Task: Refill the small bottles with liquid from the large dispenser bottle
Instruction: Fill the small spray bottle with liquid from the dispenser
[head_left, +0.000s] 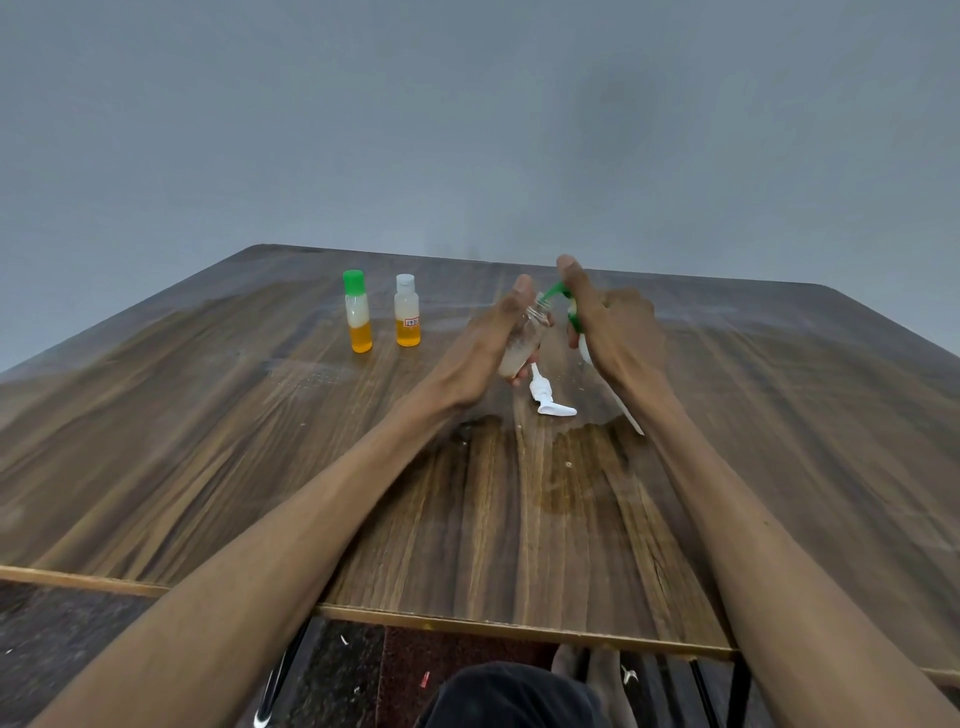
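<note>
Mid-table, slightly right of centre: both hands work close together above the wooden table (218, 415).

Left hand (483, 353) wraps round a small clear bottle (522, 345), tilted, open neck pointing up and right. Fingers mostly hidden behind it; thumb runs up along the bottle toward the neck. Contents look pale and cloudy, level hard to read.

Right hand (618, 332) grips a green pump dispenser (563, 296) with its spout aimed left at the small bottle's neck, tip at or just touching the rim. Thumb is on top of the pump head, fingers curled round the green collar below. A white tube (615, 402) runs down and toward the near right from under this hand, end close to the table. Body of the large dispenser bottle is not clearly visible, hidden behind the hand.

Just near of the left hand, lying flat on the table: a white pump head (548, 397) with its stem pointing far.

Left of the hands, well apart, two capped small bottles stand upright side by side: green-capped bottle (357, 312) and white-capped bottle (407, 312) with a small label. Both are orange at the bottom, pale above.

Near of the hands: a wet patch (576, 467) spread on the table.
</note>
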